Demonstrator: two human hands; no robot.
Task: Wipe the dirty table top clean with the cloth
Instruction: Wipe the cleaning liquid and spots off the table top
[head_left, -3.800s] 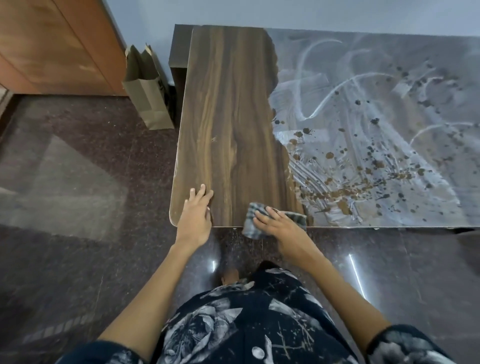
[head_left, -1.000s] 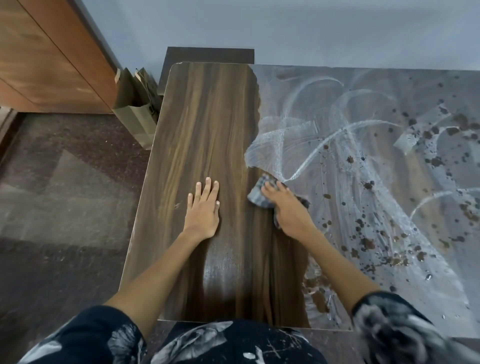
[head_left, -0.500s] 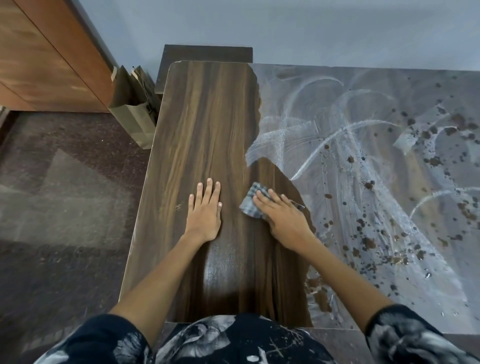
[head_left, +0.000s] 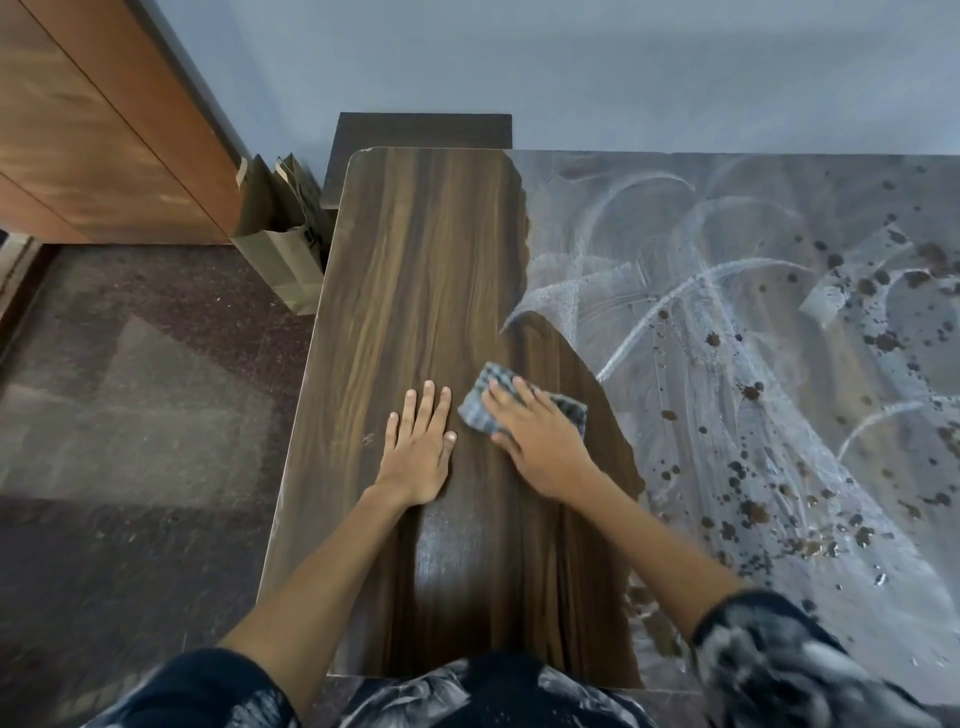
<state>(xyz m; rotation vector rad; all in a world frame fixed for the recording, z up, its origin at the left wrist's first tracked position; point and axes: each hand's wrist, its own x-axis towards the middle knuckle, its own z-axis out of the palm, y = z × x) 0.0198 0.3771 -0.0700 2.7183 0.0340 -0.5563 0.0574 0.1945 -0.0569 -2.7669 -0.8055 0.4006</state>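
Observation:
The wooden table top (head_left: 415, 270) is dark and clean on its left strip. Its right part carries a grey-white film (head_left: 737, 322) with brown splatters (head_left: 753, 509). A checked grey cloth (head_left: 480, 408) lies on the clean wood beside the film's edge. My right hand (head_left: 540, 441) presses flat on the cloth with straight fingers, covering most of it. Left of the cloth, my left hand (head_left: 418, 449) rests flat on the clean wood, fingers spread, holding nothing.
A brown paper bag (head_left: 280, 244) stands on the dark stone floor against the table's left side. A wooden cabinet (head_left: 104, 135) fills the upper left. A dark low unit (head_left: 421, 132) sits behind the table against the blue-grey wall.
My right hand has slid the cloth down and left off the film, leaving a fresh clean wedge of wood. The left hand stayed flat in place.

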